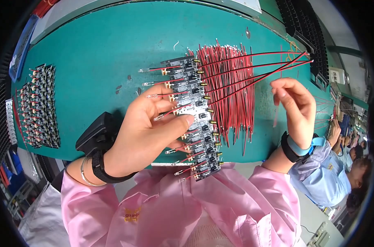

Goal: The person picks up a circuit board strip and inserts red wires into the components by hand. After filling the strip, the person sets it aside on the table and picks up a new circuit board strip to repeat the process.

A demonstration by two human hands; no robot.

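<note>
My left hand [147, 127] grips a long strip of joined small circuit boards [198, 91] by its left edge, thumb on top and fingers underneath. Short leads with clear tips stick out on the strip's left side, brass-coloured pins on its right. From the upper boards several long red-and-black wires [252, 62] run rightward, some crossing. Beneath them lies a thick bundle of red and black wires [232, 99]. Raised right of the bundle, my right hand [296, 109] has thumb and forefinger pinched around a thin red wire [276, 114], smeared by motion.
More populated board strips [40, 106] lie at the left of the green mat [92, 61]. A black ridged tray [304, 29] stands at the far right, a blue bin [23, 49] at the far left. Co-workers in light blue [329, 181] sit to the right.
</note>
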